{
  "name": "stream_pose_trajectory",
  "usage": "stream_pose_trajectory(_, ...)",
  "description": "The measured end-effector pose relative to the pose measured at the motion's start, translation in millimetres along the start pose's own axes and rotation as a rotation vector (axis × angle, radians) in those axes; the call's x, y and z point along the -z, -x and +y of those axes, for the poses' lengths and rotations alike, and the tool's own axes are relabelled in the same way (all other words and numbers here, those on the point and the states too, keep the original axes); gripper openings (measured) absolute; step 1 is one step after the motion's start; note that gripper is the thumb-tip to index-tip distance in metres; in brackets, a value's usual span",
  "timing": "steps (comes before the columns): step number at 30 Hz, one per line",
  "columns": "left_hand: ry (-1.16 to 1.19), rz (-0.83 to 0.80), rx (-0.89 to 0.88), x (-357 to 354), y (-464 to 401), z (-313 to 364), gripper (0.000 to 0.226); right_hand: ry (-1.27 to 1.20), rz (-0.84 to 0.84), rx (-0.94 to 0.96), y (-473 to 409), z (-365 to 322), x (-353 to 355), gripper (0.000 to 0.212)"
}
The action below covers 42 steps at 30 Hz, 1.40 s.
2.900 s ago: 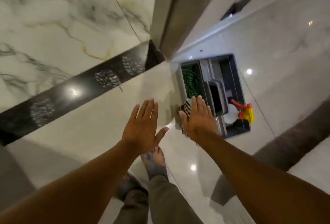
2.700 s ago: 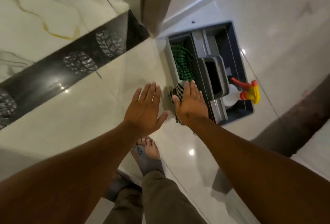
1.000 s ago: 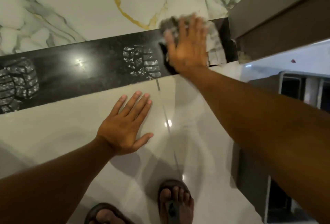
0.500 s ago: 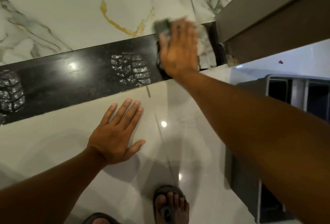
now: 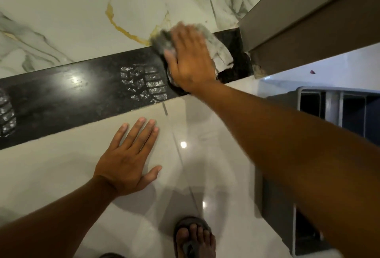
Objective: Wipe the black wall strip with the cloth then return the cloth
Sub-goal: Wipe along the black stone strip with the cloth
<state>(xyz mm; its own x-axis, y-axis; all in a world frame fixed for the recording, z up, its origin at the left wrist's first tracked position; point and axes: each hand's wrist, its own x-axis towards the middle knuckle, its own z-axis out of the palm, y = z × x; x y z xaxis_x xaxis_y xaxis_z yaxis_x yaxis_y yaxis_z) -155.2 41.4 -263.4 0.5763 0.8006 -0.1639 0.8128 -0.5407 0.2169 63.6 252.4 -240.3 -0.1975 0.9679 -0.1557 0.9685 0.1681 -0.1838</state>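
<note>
- Right hand (image 5: 190, 60), fingers flat and unclenched, presses the cloth (image 5: 221, 49) against the black wall strip (image 5: 82, 93), near the brown door frame (image 5: 308, 21).
- Left hand (image 5: 127, 161), fingers straight, gripping nothing, rests on the pale tile (image 5: 51, 165) below the strip.

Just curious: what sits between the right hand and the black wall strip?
A grey cloth, pressed by the right hand against the black wall strip, as the head view shows.

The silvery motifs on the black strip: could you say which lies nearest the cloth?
The central motif beside the cloth; the other motif is cut off at the left edge.
</note>
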Motion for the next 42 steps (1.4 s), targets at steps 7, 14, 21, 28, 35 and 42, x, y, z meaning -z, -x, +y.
stream_pose_trajectory(7,0.007,0.068,0.005,-5,-1,0,0.096,-0.038,0.128,-0.2,17,78,15,0.059)
stream_pose_trajectory(14,0.048,0.076,0.363,1,-1,9,0.099,-0.058,0.039,-0.122,19,-66,-24,0.065)
stream_pose_trajectory(21,-0.003,0.101,0.43,-7,66,-28,0.093,0.086,0.026,0.05,62,16,-11,0.06)
stream_pose_trajectory(28,0.02,0.091,0.49,-7,64,-24,0.093,-0.163,0.136,-0.64,7,-160,-37,0.072)
stream_pose_trajectory(35,-0.024,0.164,0.443,-11,127,-52,0.087,0.11,-0.161,0.608,50,-26,-13,0.062)
stream_pose_trajectory(42,-0.019,0.152,0.437,-16,130,-55,0.089,-0.132,0.205,-0.857,9,-102,-25,0.066)
